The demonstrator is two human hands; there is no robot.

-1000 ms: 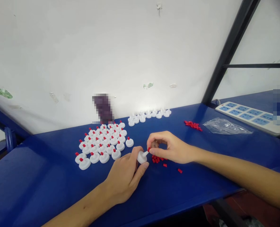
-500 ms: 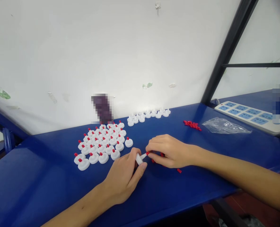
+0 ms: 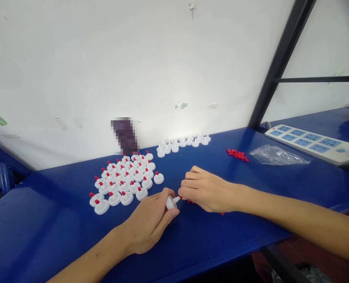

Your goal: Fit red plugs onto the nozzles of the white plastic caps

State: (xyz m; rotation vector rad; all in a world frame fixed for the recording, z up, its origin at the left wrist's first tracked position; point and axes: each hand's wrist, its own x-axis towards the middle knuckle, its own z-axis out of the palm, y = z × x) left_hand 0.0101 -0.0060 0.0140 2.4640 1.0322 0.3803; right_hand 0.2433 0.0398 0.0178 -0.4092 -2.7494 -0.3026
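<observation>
Left hand (image 3: 151,220): thumb and fingers pinching the white cap (image 3: 170,203) by its round base, spout angled toward the right hand.
Right hand (image 3: 211,190): fingertips drawn together at the spout's end, pinching the red tip (image 3: 180,197); mostly hidden from where I stand.
White cap's place: between both hands, tilted over the worktop (image 3: 198,243).
Doing it well: my call, brace the base firmly and push the red tip straight along the spout; a skewed push could bend the spout or pop the tip off.
Seating: can't tell how far on it is, fingers cover it.
Red-tipped caps (image 3: 114,199): clustered left, standing upright.
Bare caps (image 3: 175,148): by the wall, no red seen.
Loose red tips (image 3: 191,201): just beside the right hand, partly covered.
Red pile (image 3: 237,155): farther back, near the clear bag (image 3: 276,154).
</observation>
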